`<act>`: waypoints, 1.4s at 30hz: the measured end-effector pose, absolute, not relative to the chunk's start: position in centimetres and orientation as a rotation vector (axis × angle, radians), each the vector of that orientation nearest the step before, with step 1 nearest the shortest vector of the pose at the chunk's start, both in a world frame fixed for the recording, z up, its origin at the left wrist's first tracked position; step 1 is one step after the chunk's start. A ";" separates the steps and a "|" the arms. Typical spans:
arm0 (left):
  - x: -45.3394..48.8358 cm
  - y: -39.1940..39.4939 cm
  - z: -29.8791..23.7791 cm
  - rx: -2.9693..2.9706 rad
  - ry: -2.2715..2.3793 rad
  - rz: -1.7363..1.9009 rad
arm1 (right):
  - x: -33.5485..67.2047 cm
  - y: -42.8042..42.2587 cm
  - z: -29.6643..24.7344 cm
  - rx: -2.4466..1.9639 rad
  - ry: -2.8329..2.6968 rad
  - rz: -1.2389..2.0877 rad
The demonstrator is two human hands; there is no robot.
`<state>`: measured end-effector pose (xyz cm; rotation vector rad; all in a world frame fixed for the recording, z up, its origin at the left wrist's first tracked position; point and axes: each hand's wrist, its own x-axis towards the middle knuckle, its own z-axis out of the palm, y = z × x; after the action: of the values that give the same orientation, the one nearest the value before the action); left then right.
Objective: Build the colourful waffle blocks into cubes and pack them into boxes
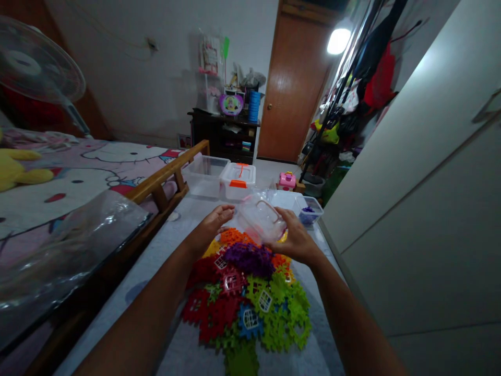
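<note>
My right hand (296, 236) grips the right side of a clear plastic box (260, 222), which is tilted above the pile. My left hand (216, 222) is at the box's left, fingers extended and apart from it as far as I can see. Below lies a heap of plastic interlocking building pieces: purple pieces (252, 258) on top, red pieces (219, 316) at the left, green pieces (287, 313) at the right and orange pieces (235, 236) at the back. Some have white window grilles (250, 318). What is inside the box, if anything, cannot be made out.
Behind the pile stand an open clear bin (205, 180), a lidded box with orange latches (238, 183) and a small tub with purple pieces (309, 211). A wooden bed rail (172, 175) runs along the left; a white cabinet (415, 183) borders the right.
</note>
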<state>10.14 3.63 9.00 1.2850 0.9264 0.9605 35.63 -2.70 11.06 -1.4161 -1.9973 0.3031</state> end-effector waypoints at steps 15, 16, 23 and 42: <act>4.8 7.1 2.3 1.399 1.312 0.932 | 41.2 9.2 11.1 -2.141 -1.349 -0.127; 4.7 7.2 2.0 1.393 1.319 0.933 | 41.1 9.8 10.9 -2.175 -1.346 -0.141; 3.8 7.7 -0.1 1.362 1.311 0.978 | 41.2 12.9 9.3 -2.317 -1.361 -0.251; 3.9 7.8 -1.2 1.390 1.350 1.032 | 41.5 16.5 8.5 -2.626 -1.538 -0.096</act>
<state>3.89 7.76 -1.23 1.3895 1.3504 1.0324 41.53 16.45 8.52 -2.6264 -1.5382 -0.0958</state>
